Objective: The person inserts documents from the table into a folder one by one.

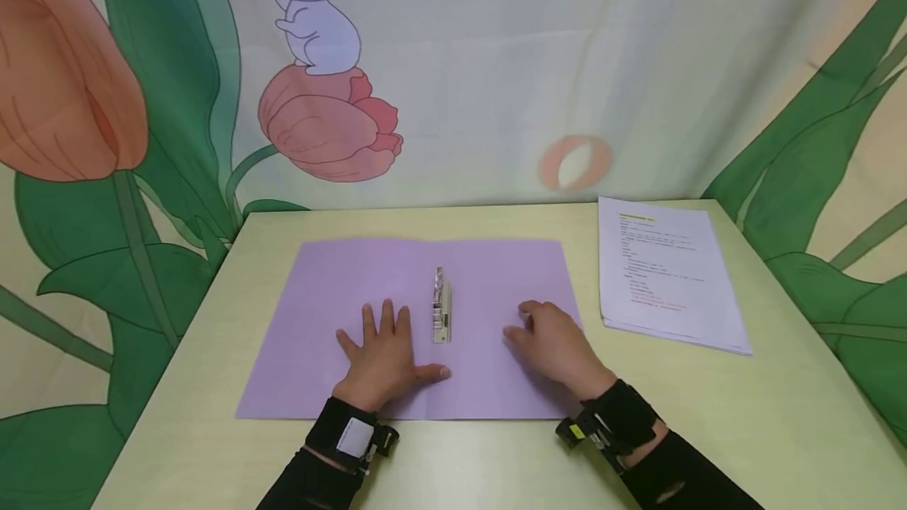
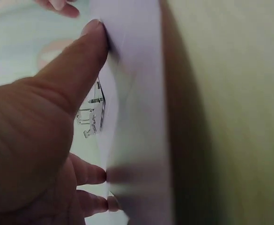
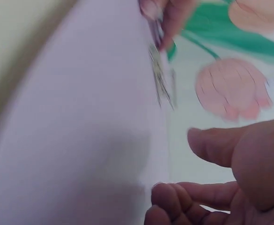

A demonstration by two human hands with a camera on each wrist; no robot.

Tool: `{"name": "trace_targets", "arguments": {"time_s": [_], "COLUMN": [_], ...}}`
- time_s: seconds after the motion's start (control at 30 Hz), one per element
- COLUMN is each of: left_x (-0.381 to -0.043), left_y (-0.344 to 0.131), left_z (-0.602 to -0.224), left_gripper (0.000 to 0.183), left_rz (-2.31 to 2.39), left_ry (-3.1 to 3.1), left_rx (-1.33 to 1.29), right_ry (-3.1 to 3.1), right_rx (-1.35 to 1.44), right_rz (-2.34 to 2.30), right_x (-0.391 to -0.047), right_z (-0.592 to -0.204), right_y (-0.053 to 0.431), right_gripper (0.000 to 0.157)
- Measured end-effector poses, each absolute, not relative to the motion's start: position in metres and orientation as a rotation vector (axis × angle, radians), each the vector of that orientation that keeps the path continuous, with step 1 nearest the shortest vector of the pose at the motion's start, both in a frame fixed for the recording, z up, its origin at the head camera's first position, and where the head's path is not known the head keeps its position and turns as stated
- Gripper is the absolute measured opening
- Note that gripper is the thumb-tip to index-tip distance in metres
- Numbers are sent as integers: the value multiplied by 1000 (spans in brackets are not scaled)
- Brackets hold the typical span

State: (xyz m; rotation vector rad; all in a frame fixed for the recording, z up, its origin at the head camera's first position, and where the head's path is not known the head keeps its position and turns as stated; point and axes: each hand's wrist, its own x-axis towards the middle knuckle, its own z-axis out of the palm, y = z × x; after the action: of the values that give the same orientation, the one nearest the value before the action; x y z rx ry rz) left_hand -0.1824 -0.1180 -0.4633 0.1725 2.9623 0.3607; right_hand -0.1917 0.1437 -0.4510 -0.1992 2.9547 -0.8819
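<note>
A purple folder [image 1: 496, 282] lies spread flat on the table, its fold running up the middle. The metal binder clip mechanism [image 1: 442, 309] sits beside the fold; in the left wrist view its bent metal parts [image 2: 94, 115] stick up from the sheet. My left hand [image 1: 383, 364] rests with fingers spread on the left half, its thumb [image 2: 92, 40] reaching across the fold below the clip. Over the right half is my right hand [image 1: 560, 345], fingers loosely bent and thumb [image 3: 211, 145] apart from them, with nothing between.
At the back right of the table [image 1: 482, 471] lies a stack of printed sheets [image 1: 666, 278], just beyond the folder's right edge. A curtain [image 1: 496, 85] printed with flowers and a white animal hangs behind the table's back edge.
</note>
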Motion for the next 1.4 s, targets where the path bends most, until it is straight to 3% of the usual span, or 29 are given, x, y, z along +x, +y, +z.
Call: {"name": "trace_targets", "arguments": {"time_s": [0.2,0.4,0.5,0.9,0.97,1.23,1.4], "left_x": [-182,-183,-184,-189,-189,-188,-188], "left_y": [-119,-122,-124,-145,-146,-147,-147], "left_z": [-467,-469,-470,-469,-469,-470,-470], "left_gripper": [123,125,125,125,125,126,126], "left_rz": [355,378,375,369,377,399,388], "left_ry": [2958,2933,2921,2900,2896,2885,2892], "left_rx": [158,149,143,100,103,109,125], "right_ry": [3003,3060,3029,3028,3041,3150,2964], "right_rx": [41,66,22,-74,-43,407,669], "right_rz": [-945,-729,-624,-541,-594,-587,-522], "right_x": [-200,-201,-204,-197,-198,-195,-189], "right_z": [-439,-441,-450,-455,-452,-446,-449], "right_y": [201,244,249,233,238,309,341], "right_gripper": [39,57,61,34,35,48,64]}}
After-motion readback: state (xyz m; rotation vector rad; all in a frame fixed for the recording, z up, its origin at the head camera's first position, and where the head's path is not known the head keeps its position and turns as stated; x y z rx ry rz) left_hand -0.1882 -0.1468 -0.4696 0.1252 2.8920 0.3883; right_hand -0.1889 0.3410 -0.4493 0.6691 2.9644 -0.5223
